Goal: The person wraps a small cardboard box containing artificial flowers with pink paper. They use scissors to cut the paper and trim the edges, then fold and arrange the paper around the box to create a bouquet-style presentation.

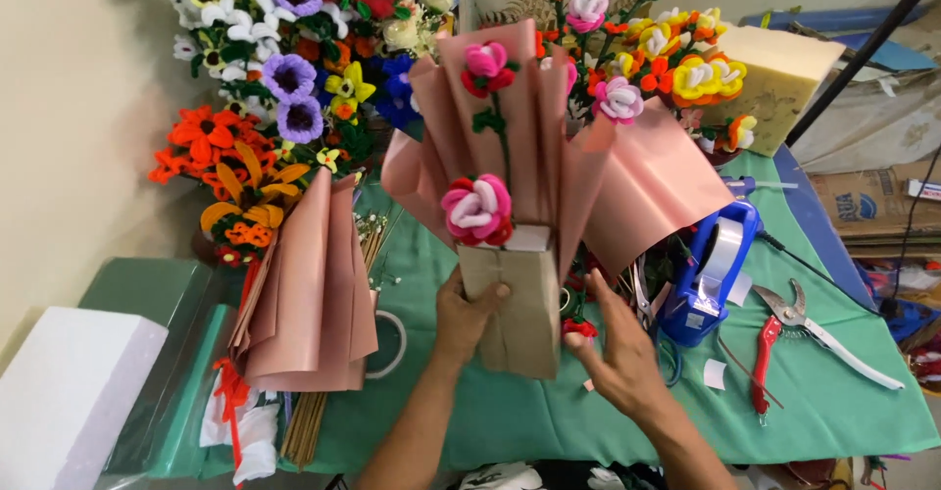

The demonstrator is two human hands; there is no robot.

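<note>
My left hand (469,312) grips the brown paper base (520,304) of a small bouquet held upright over the table. The bouquet has pleated pink wrapping paper (529,127) fanned behind two pink-and-red pipe-cleaner roses, one low (477,209) and one high (486,67). My right hand (618,353) hovers just right of the base with its fingers spread, holding nothing, near a small red flower (580,328). A loose sheet of pink paper (652,191) sticks out to the right of the bouquet.
A green cloth (549,421) covers the table. A blue tape dispenser (711,274) and red-handled pruning shears (799,328) lie on the right. A second pink-wrapped bundle (309,294) and a tape roll (392,345) lie on the left. Colourful pipe-cleaner flowers (284,69) crowd the back, and a white foam block (69,392) sits at the lower left.
</note>
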